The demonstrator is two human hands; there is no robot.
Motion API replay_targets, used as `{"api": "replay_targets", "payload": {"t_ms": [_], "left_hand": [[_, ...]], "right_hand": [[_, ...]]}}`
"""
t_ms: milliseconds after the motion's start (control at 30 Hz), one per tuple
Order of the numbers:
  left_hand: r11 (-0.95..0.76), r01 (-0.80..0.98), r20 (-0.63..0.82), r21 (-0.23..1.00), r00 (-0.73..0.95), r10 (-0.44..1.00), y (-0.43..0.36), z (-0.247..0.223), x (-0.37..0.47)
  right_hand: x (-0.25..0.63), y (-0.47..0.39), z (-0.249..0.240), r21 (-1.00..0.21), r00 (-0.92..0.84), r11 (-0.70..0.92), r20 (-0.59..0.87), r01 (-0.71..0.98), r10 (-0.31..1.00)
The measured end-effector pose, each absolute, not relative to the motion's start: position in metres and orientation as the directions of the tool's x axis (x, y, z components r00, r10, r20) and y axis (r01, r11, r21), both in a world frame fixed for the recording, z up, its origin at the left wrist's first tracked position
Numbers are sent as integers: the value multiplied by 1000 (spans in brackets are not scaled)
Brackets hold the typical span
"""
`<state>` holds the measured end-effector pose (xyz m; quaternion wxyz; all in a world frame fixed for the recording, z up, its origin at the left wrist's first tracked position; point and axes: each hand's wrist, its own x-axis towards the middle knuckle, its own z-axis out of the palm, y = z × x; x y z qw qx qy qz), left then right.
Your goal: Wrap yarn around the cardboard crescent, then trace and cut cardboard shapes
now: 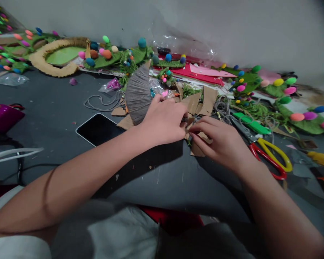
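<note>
A crescent wound with grey yarn [139, 93] stands at the middle of the table, partly covered by my left hand [164, 118]. That hand's fingers are curled over it, and a bit of grey winding shows by the fingertips. Close by on the right, my right hand [218, 140] has thumb and fingertips pinched together; whatever is between them is too small to make out. Cut cardboard pieces [209, 100] lie around and behind both hands. Loose grey yarn [223, 106] is tangled beyond my right hand.
A phone [97, 129] lies left of the hands. Scissors [270, 158] and a green comb [252, 123] are at the right. Green felt leaves with colourful balls [107, 54] and a beige C-shaped ring [54, 68] line the wall. A purple device [5, 117] sits far left.
</note>
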<state>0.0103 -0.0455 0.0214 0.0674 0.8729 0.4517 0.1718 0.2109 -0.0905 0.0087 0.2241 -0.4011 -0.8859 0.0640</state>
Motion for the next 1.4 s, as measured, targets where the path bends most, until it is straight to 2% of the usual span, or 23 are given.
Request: {"api": "replay_targets", "payload": {"t_ms": [200, 533, 700, 833, 1067, 1200, 1300, 1400], "left_hand": [[-697, 663, 96, 275, 702, 706, -50, 22, 12], [-732, 588, 70, 344, 761, 645, -48, 19, 9], [-776, 577, 73, 254, 789, 610, -48, 17, 10], [-766, 595, 51, 245, 781, 623, -46, 15, 9], [-763, 621, 68, 180, 766, 640, -39, 20, 1], [-755, 634, 62, 166, 757, 650, -35, 23, -3], [-815, 555, 159, 169, 800, 578, -32, 21, -5], [-876, 467, 294, 122, 826, 482, -29, 19, -8]], "right_hand": [[215, -83, 8, -207, -678, 759, 348, 618, 647], [226, -74, 10, -398, -642, 715, 323, 575, 696], [225, -72, 7, -531, -557, 579, 224, 619, 800], [224, -71, 0, -650, -456, 438, 155, 621, 877], [220, -72, 0, -709, -384, 397, 190, 582, 903], [219, -71, 2, -776, -343, 335, 163, 535, 925], [220, -72, 5, -853, -301, 245, 110, 460, 947], [220, -73, 9, -949, -256, 74, -7, 305, 967]]}}
